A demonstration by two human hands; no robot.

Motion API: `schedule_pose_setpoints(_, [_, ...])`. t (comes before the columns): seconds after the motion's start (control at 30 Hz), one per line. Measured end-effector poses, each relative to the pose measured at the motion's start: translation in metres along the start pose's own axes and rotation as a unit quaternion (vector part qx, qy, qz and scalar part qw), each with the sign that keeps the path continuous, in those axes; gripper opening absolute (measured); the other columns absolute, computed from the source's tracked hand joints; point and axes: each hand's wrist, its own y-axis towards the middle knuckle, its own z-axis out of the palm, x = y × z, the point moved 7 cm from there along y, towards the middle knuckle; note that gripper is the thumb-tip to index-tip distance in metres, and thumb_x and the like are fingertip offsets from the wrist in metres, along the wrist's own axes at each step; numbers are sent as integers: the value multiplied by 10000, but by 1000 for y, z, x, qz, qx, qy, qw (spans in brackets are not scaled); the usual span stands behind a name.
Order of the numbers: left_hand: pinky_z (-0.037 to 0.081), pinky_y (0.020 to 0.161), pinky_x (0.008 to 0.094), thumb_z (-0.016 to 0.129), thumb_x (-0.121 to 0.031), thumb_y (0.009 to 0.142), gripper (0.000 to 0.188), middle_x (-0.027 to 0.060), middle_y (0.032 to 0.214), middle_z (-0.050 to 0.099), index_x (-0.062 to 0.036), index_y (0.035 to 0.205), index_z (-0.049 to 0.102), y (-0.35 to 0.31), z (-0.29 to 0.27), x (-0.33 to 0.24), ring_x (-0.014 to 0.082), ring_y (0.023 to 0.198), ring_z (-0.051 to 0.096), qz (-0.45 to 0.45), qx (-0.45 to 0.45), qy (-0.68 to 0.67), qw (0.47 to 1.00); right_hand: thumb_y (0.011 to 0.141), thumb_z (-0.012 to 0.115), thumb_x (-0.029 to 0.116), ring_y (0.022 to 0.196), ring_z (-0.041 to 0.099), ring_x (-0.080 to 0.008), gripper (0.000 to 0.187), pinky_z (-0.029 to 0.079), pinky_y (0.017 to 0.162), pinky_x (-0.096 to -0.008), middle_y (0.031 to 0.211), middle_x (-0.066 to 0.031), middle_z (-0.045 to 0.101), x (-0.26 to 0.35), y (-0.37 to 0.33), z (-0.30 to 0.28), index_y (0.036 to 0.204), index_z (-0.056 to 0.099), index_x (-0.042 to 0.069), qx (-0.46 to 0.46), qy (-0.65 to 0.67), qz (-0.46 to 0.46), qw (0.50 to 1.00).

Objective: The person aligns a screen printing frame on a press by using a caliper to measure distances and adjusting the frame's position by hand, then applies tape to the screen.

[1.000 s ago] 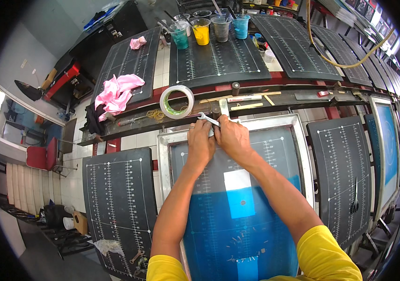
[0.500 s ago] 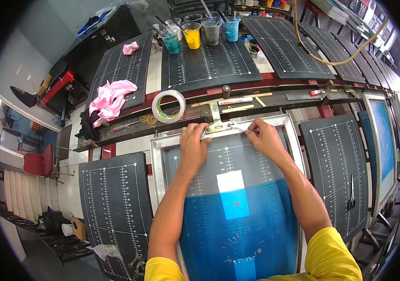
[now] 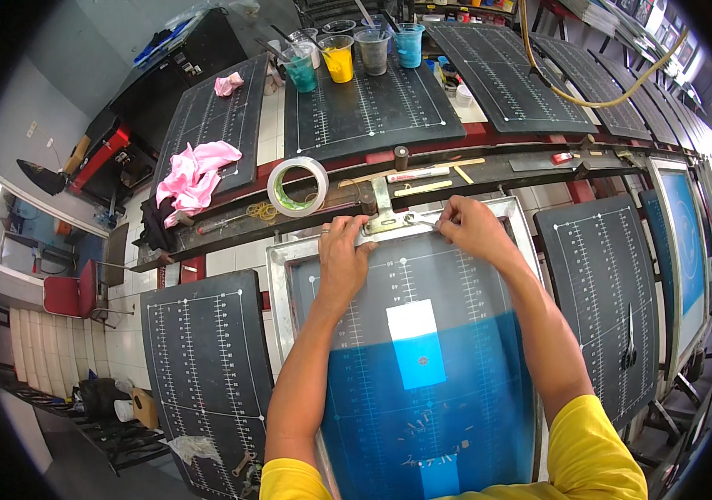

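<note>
A metal-framed printing screen (image 3: 307, 247) with blue mesh lies in front of me, over a dark board marked with rulers. At its far edge a T-shaped metal bracket (image 3: 383, 204) carries a bolt. My left hand (image 3: 344, 254) grips the far bar of the frame just left of the bracket, its fingertips against the metal. To the right of the bolt, my right hand (image 3: 471, 229) pinches the end of a thin metal wrench (image 3: 427, 223). The wrench reaches to the bolt head; most of its handle end is hidden in the fingers.
Behind the bracket runs a dark rail (image 3: 239, 221) bearing a tape roll (image 3: 297, 187) and a marker (image 3: 419, 173). Cups of ink (image 3: 336, 60) stand on a far board. Pink cloth (image 3: 195, 177) lies at left. Scissors (image 3: 629, 337) rest on the right board, another wrench (image 3: 243, 463) at lower left.
My right hand has shifted slightly away from me, swinging the wrench a little about the bolt. The left hand keeps its place on the frame.
</note>
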Motion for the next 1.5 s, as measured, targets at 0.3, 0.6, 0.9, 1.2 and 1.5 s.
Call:
schedule_pose_setpoints(0.3, [409, 950, 450, 757, -76, 768, 448, 108, 1142, 570, -103, 1195, 622, -1, -2, 1, 346, 1066, 536, -9, 1, 2, 1000, 936, 627, 122, 542, 631, -155, 160, 483, 456, -299, 679, -109, 674, 15, -20, 25, 919, 539, -10, 124, 164, 139, 969])
schedule_pose_setpoints(0.6, [407, 949, 453, 755, -107, 762, 444, 117, 1134, 582, -98, 1187, 628, 2, 2, -2, 355, 1069, 538, 9, -3, -14, 1000, 977, 598, 148, 636, 713, -243, 239, 535, 455, -281, 770, -207, 689, 18, -36, 79, 945, 428, -18, 68, 385, 158, 907])
schedule_pose_setpoints(0.9, [403, 965, 458, 754, -102, 765, 442, 112, 1134, 586, -103, 1192, 636, 1, -1, -3, 353, 1064, 550, 2, -3, -12, 1000, 947, 585, 102, 548, 599, -147, 132, 463, 522, -308, 705, -94, 658, 9, -38, 58, 934, 564, -27, -22, 218, 57, 974])
schedule_pose_setpoints(1.2, [414, 949, 426, 766, -67, 739, 444, 104, 1089, 601, -78, 1171, 665, 1, -1, 2, 328, 1041, 561, 25, -15, -16, 999, 896, 641, 126, 579, 638, -155, 170, 484, 567, -317, 632, -99, 649, 25, -5, 56, 824, 627, -27, 15, 173, 25, 984])
schedule_pose_setpoints(1.5, [422, 941, 422, 767, -65, 743, 457, 102, 1081, 616, -51, 1193, 689, -1, -4, -4, 308, 1006, 572, 13, -14, -2, 1000, 831, 627, 131, 602, 682, -180, 149, 510, 597, -312, 656, -120, 682, 42, 23, 39, 803, 642, -15, 76, 105, -12, 991])
